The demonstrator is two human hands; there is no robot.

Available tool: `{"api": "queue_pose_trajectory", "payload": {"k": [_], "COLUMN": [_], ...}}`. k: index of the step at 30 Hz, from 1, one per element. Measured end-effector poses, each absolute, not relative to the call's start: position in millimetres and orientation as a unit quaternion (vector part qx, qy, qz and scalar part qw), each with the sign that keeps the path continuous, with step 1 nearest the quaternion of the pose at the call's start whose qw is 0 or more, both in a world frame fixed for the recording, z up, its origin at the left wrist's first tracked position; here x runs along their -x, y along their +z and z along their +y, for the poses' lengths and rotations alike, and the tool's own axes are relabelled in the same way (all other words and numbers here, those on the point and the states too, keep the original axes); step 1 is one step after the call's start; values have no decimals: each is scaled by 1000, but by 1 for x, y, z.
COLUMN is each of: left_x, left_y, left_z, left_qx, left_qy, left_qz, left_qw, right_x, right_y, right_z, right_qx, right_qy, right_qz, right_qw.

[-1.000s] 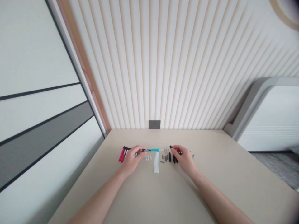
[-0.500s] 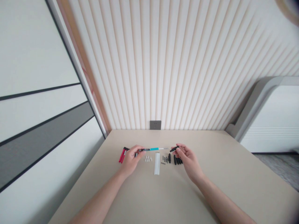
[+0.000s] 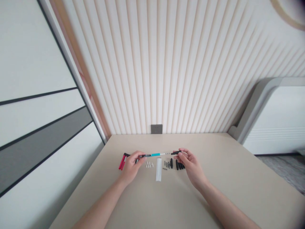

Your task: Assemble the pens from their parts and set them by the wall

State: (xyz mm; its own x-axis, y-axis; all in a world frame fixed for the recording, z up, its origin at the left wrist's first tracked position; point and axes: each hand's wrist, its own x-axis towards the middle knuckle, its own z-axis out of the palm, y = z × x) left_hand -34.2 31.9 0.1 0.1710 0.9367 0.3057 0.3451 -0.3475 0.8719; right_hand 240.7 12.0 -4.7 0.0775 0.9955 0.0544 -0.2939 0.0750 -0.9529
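Observation:
My left hand (image 3: 131, 165) is closed on a black and turquoise pen barrel (image 3: 155, 154), held level above the table. A thin white refill (image 3: 162, 154) sticks out of its right end, with a spring (image 3: 168, 153) near the tip. Between the fingers of my right hand (image 3: 190, 163) is a black pen grip (image 3: 175, 153), lined up with the refill and at its tip. Whether the tip is inside the grip is too small to tell. Below lie white refills (image 3: 158, 170), small springs (image 3: 166, 164) and more black grips (image 3: 180, 165).
Small white pieces (image 3: 149, 164) lie beside the refills on the beige table (image 3: 152, 203). Red pen barrels (image 3: 122, 161) rest at the left, partly behind my left hand. A ribbed wall with a dark socket (image 3: 156, 128) stands at the table's far edge.
The gap between the refill tip and the black grip has closed, and the grip has turned in line with the refill. The whole view has shifted slightly.

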Motion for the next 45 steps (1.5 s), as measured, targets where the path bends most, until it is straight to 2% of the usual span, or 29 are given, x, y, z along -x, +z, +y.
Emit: {"api": "queue_pose_trajectory", "payload": {"k": [15, 34, 39, 45], "left_x": [33, 23, 24, 23], "left_y": [0, 5, 4, 5], "left_z": [31, 19, 19, 20], "left_qx": [-680, -741, -743, -746], "left_qy": [450, 427, 440, 437], "left_qz": [470, 429, 415, 413], "left_qw": [339, 292, 287, 285], "right_x": [-243, -225, -227, -229], "right_y": [-8, 6, 3, -2], "right_z": [14, -3, -4, -1], "right_qx": [428, 377, 406, 457], "right_qy": [533, 576, 550, 462], "right_qz": [-397, -483, -513, -601], "right_qw": [612, 541, 520, 465]}}
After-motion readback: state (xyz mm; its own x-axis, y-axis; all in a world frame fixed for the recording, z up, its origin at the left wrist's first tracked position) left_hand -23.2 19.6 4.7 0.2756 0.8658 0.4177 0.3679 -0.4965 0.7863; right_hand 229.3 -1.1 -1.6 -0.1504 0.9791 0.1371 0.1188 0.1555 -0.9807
